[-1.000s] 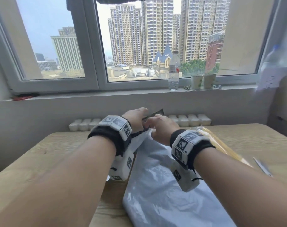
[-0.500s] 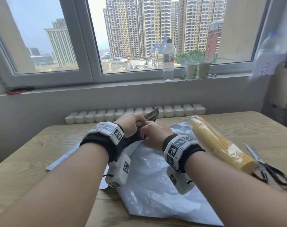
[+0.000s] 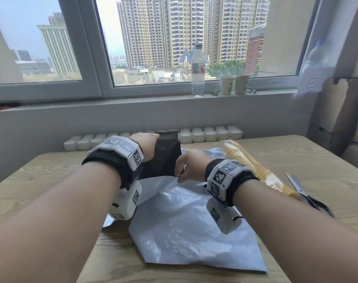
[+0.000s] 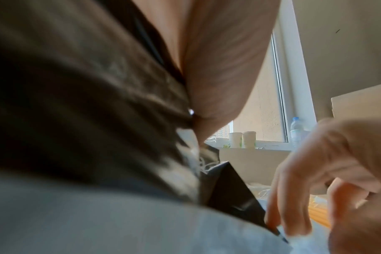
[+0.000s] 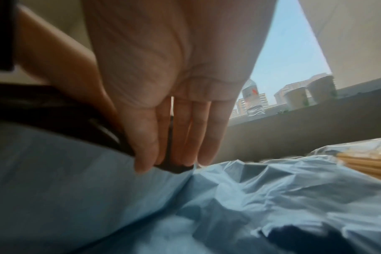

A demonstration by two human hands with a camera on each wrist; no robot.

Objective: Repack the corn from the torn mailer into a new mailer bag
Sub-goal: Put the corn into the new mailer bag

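Fingertips [image 5: 145,165] of the right hand [image 3: 189,166] pinch the lower edge of the mailer's dark mouth, thumb on one side and the straight, close-set fingers on the other, as the right wrist view shows. Opposite it, the left hand [image 3: 146,146] grips the upper part of the same opening, lifting the black inner lining of the silvery-grey plastic mailer bag [image 3: 186,227] so that it stands up between the two hands; how the left fingers lie behind the lining cannot be told, since the wrist view there is blurred. Below the hands the rest of the bag lies flat and crinkled on the pale wooden table [image 3: 41,180]. Just right of the bag, and touching its far corner, the long yellow cob of corn in clear plastic wrap [image 3: 253,168] lies on the table, outside the bag, running diagonally from the far edge toward the near right. At its near end rest metal scissors with black handles [image 3: 308,197], blades pointing away. On the window sill beyond stand a clear plastic water bottle [image 3: 198,72] and two pale paper cups [image 3: 234,84] side by side.
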